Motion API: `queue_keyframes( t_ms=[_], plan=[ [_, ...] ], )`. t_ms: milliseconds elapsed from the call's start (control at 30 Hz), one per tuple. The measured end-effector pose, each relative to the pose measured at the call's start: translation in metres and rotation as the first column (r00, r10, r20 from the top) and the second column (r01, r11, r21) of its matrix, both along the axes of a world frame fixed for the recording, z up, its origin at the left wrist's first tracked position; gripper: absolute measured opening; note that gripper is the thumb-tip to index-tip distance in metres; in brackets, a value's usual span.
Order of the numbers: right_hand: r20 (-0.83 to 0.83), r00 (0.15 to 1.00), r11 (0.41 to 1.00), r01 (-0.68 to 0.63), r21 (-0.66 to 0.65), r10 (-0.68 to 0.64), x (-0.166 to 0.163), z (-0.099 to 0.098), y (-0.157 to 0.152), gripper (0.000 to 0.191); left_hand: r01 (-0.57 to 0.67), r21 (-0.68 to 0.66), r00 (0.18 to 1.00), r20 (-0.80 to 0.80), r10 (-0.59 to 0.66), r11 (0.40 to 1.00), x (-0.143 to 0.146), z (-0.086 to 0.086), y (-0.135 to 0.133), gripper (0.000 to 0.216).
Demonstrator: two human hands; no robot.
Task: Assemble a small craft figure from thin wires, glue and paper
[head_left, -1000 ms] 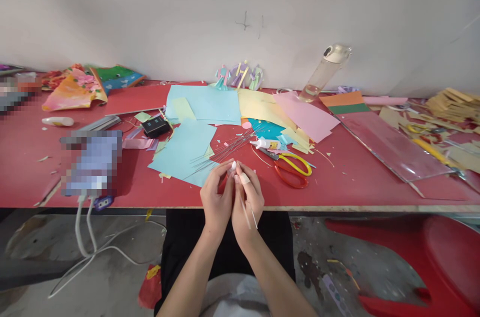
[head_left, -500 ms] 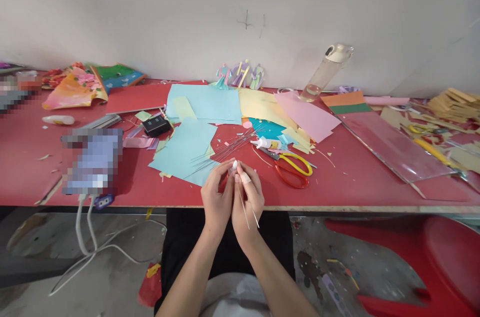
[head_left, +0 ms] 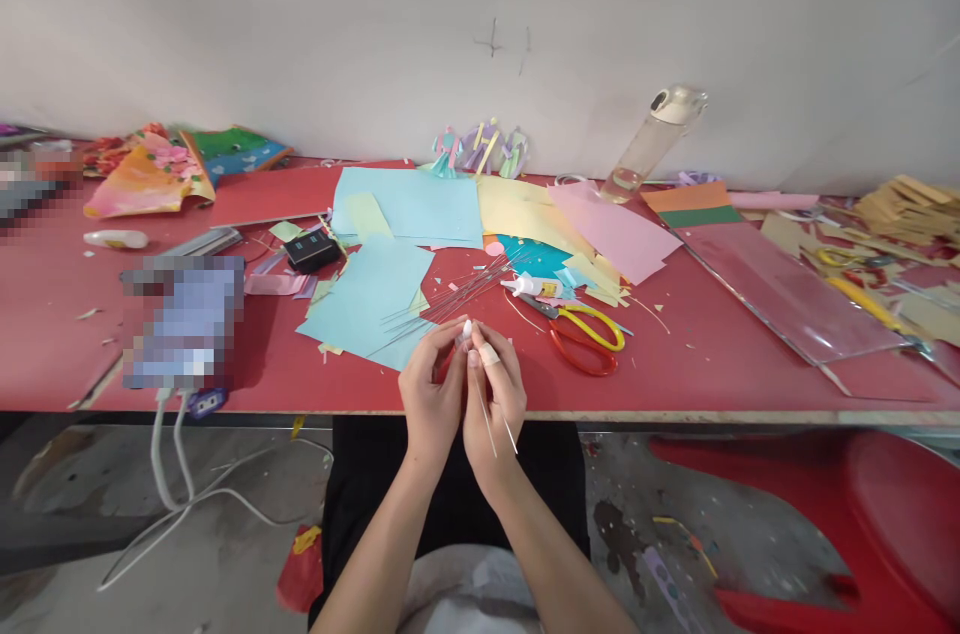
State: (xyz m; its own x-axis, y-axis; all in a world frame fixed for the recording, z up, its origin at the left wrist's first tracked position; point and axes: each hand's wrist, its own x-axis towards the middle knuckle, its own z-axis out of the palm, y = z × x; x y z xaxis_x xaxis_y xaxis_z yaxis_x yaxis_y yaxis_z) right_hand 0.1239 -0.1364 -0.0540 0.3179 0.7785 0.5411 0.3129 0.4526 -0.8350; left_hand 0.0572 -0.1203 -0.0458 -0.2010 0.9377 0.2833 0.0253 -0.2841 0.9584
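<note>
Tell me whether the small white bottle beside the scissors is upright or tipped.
Tipped: the bottle lies on its side, its nozzle pointing left, toward the bundle of thin wires.

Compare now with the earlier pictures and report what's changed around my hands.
Nothing visibly changed: nothing was taken hold of or let go, and the view shifts only very slightly. The left hand and right hand still pinch the small white piece, two thin stems slanting down by the right. The scissors and glue bottle stayed put.
</note>
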Motion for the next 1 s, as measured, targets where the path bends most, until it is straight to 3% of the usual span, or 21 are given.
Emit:
queue_keyframes(
  t_ms=[1000],
  plan=[
    [-0.012, 1.0, 1.0, -0.003, 0.002, 0.003, 0.0002, -0.0023, 0.0013, 0.036, -0.007, -0.004, 0.999, 0.054, 0.007, 1.0, 0.0002, -0.0023, -0.0012, 0.016]
  ],
)
